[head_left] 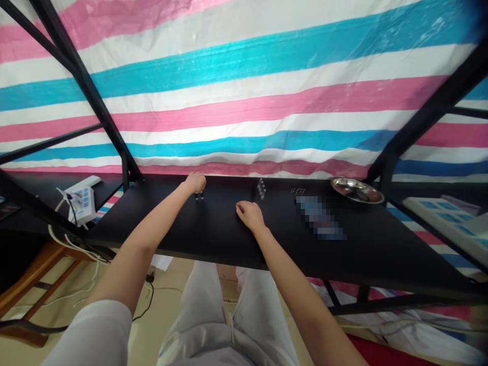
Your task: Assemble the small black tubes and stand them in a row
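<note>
Over the back left of the black table (pixel 229 239), my left hand (pixel 195 183) is closed, its fingers bent downward. Small dark cylinders with pale bands (pixel 199 195) show just below its fingers; whether it grips one of them I cannot tell. My right hand (pixel 251 214) lies curled on the middle of the tabletop, and its closed fingers hide whatever may be in them. Just beyond it stands a group of small clear-and-grey cylinders (pixel 261 189). Several tiny metallic pieces (pixel 298 191) sit in short rows farther right.
A shiny round metal dish (pixel 357 190) stands at the back right. In front of it lies a flat, pixelated object (pixel 320 217). Black frame posts (pixel 110 132) rise at both sides before a striped sheet (pixel 244 101). A white device with cables (pixel 82 203) sits on the left.
</note>
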Motion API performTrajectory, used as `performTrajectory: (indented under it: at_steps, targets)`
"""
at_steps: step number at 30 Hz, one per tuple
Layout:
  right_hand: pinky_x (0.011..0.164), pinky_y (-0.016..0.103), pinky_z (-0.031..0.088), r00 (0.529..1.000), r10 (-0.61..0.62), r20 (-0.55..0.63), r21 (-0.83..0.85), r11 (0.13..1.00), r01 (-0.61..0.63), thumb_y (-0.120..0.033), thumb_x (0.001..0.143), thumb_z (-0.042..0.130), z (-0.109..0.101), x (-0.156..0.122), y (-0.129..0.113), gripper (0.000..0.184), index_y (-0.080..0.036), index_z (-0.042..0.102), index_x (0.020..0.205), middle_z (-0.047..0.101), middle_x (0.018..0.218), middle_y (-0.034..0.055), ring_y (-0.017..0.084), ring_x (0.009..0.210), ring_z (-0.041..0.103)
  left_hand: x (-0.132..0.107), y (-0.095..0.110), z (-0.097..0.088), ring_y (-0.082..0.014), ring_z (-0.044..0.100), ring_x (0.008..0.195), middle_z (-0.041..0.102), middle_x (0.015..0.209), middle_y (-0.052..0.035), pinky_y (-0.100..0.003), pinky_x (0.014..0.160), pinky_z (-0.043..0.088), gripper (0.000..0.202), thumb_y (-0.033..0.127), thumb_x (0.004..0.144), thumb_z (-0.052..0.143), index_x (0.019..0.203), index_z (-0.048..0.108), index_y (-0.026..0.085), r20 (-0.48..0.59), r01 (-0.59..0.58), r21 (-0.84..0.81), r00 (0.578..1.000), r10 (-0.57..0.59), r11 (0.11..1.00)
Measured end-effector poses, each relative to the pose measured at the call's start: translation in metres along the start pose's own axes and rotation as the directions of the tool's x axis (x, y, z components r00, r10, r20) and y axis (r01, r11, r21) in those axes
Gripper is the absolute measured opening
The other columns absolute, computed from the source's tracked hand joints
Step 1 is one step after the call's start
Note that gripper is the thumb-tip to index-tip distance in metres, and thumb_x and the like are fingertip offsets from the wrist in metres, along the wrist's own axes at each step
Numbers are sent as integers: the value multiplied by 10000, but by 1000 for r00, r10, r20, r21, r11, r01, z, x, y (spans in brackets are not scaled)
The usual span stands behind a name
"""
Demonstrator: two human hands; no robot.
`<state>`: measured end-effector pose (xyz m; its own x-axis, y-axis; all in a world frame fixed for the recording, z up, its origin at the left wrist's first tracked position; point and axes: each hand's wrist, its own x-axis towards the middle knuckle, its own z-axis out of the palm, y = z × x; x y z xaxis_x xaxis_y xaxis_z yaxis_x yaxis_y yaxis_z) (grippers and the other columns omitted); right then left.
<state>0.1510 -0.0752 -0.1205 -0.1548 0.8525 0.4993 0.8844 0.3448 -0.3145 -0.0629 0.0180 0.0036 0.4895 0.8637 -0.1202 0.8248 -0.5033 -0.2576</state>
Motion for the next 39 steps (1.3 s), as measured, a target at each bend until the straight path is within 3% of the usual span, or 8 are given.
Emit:
performTrajectory:
  at_steps: [7,12,15,19,23,29,35,39]
  targets:
    - [657,271,319,991,79,-107,84,994,-70,-236,829,427,-4,-3,4,214,-182,633,809,638,704,27,149,674,559,-2,-1,-1,-253,510,1028,646,996,-75,-320,836,359,190,188,617,700,807,685,189,-4,11,-29,1000,-11,1000]
    - [679,285,340,942,213,-260,115,975,-189,-291,837,415,-9,-5,13,252,-165,632,821,622,691,43,166,681,538,-4,5,-8,-254,486,1066,610,1079,-82,-336,861,359,275,243,668,675,939,660,195,-73,-21,7,997,21,1000]
    - [703,304,344,880,313,-357,103,950,-296,-298,831,414,-14,-5,20,255,-152,622,830,608,704,60,187,722,523,-4,23,-10,-249,495,1063,594,1106,-89,-346,875,362,325,276,748,598,1061,615,187,-202,-105,-51,975,93,993]
    - [733,342,332,780,451,-433,73,880,-468,-261,799,411,-19,-6,27,257,-144,599,930,603,913,112,233,867,498,-1,67,-3,-232,493,1076,545,1188,-100,-330,865,375,465,285,822,490,1274,454,185,-335,-267,-142,919,208,953]
    - [771,384,323,772,517,-369,28,837,-547,-236,759,416,-16,-7,31,292,-149,589,978,561,1053,148,276,983,452,7,119,15,-235,497,1043,512,1206,-111,-322,807,388,603,261,828,470,1391,260,208,-346,-321,-168,905,249,932]
    - [877,466,292,826,500,-261,7,857,-516,-196,744,407,-6,-8,35,315,-152,606,984,531,1141,163,288,1118,383,32,167,40,-209,525,960,536,1108,-109,-309,761,380,568,190,870,368,1409,191,221,-369,-204,-219,923,112,954]
    - [971,534,219,842,518,-147,-42,848,-529,-191,763,400,-3,-8,37,383,-143,594,1090,487,1262,152,283,1230,316,45,170,42,-206,525,937,554,1044,-102,-315,767,385,349,147,863,368,1181,510,168,-405,-167,-197,911,74,966]
    - [1003,569,180,843,534,-65,-83,839,-538,-203,791,400,-3,-7,36,419,-156,563,1174,431,1341,134,286,1286,262,41,160,46,-189,535,907,561,1010,-89,-307,759,404,255,171,880,371,1000,596,171,-442,-170,-242,896,47,955]
